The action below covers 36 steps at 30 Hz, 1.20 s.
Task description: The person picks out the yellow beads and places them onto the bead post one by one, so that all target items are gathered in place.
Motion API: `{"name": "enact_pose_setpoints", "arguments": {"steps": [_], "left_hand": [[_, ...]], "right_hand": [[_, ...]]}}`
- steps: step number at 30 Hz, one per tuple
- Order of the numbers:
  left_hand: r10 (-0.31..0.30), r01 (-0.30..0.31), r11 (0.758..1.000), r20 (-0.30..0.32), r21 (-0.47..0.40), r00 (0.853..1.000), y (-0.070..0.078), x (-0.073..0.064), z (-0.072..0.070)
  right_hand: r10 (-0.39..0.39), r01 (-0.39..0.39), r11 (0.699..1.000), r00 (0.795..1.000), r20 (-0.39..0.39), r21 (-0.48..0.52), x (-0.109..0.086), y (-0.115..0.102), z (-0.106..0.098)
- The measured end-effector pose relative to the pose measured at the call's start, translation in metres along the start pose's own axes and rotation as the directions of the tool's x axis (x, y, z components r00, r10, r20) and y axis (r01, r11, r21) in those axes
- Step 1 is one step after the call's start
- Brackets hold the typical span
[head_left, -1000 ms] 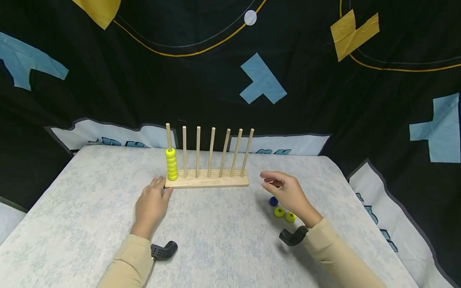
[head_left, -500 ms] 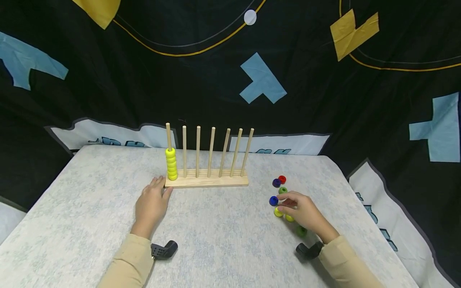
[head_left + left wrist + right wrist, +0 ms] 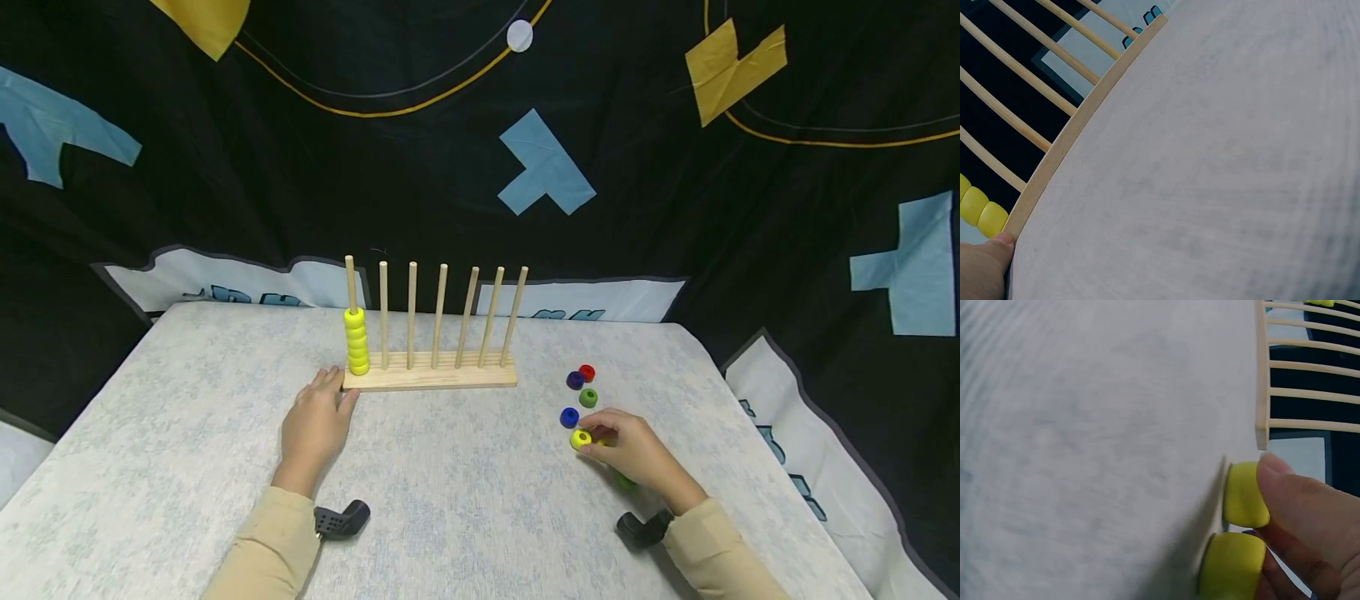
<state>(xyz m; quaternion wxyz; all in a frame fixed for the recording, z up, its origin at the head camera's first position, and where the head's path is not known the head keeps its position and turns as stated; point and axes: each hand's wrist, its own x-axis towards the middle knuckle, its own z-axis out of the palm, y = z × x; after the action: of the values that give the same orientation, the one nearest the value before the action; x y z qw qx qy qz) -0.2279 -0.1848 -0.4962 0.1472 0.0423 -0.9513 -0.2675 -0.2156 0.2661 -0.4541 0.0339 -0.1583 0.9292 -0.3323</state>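
Note:
A wooden abacus with upright pegs stands on the table; several yellow beads are stacked on its leftmost peg. My left hand holds the left end of its base, the thumb on the front corner. To the right, my right hand pinches a yellow bead between thumb and fingers, low at the tabletop. Another yellow bead sits beside it in the right wrist view, mostly covered by the hand in the head view. A green bead shows partly under the hand.
Loose beads lie beyond my right hand: a blue bead, a green bead, a purple bead and a red bead. A black patterned cloth hangs behind the pale table.
My right hand has come back toward me and rightward, down to the loose beads, and its thumb and fingers have closed on a yellow bead. My left hand stays at the abacus.

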Motion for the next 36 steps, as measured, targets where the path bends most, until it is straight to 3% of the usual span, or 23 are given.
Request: {"name": "enact_pose_setpoints", "arguments": {"steps": [10, 19, 26, 36], "left_hand": [[-0.009, 0.009, 1.0, -0.001, 0.006, 1.0, 0.001, 0.0, 0.0], [-0.011, 0.011, 1.0, -0.005, 0.011, 1.0, 0.002, -0.001, 0.0], [-0.006, 0.006, 1.0, 0.002, 0.01, 1.0, 0.002, -0.001, 0.0], [-0.003, 0.003, 1.0, -0.003, 0.009, 1.0, 0.0, 0.001, 0.002]], "right_hand": [[-0.011, 0.012, 0.998, 1.0, 0.013, -0.059, 0.0, 0.0, 0.006], [-0.022, 0.027, 0.997, 0.997, -0.071, 0.067, 0.005, -0.011, 0.001], [-0.08, 0.094, 0.99, 0.988, -0.131, 0.107, 0.013, -0.024, 0.007], [-0.133, 0.157, 0.972, 0.981, -0.139, 0.177, 0.034, -0.053, 0.019]]}}
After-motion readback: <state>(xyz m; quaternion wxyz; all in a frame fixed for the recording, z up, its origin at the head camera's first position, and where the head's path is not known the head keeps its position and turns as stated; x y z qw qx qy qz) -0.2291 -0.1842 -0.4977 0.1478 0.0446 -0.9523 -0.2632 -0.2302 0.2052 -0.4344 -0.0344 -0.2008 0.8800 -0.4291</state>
